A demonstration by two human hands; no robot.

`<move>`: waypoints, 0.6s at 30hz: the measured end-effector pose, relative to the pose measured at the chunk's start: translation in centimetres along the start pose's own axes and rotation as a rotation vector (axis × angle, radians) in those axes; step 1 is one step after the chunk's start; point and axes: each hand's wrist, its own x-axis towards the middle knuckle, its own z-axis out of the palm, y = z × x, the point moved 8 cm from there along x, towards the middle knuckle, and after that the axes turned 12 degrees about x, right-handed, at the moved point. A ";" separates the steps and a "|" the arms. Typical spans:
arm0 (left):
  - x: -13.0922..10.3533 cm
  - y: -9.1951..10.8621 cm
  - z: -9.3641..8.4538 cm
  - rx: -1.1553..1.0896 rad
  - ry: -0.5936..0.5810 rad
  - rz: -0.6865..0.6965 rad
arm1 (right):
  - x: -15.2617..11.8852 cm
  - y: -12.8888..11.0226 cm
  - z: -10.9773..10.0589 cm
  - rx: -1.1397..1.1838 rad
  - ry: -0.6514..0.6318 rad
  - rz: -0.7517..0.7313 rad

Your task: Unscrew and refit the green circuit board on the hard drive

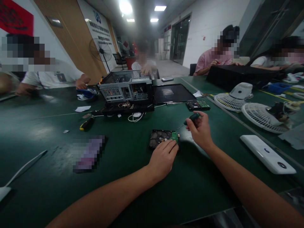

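A hard drive lies on the green table in front of me, its green circuit board facing up. My left hand holds it down, with the fingers over its near right part and hiding that edge. My right hand is wrapped around the dark green handle of a screwdriver. The thin shaft slants down and left, its tip close to the drive's far right corner; I cannot tell whether it touches. Further back sits a second hard drive with a green board.
An opened computer case stands at the back, near a black panel. A yellow-black screwdriver and a phone lie left. Right are a white power bank-like device and fan parts. Several people sit around the table.
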 end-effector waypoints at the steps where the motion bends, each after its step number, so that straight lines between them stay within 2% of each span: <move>1: 0.0 0.0 -0.1 -0.003 0.003 -0.003 | -0.1 -0.3 0.1 -0.016 -0.005 -0.004; 9: 0.1 0.0 -0.1 -0.003 0.000 -0.007 | -0.9 -1.1 1.6 -0.089 -0.090 -0.017; 18: 0.1 0.0 -0.1 -0.004 -0.004 -0.005 | -0.9 -1.2 1.6 -0.129 -0.104 -0.046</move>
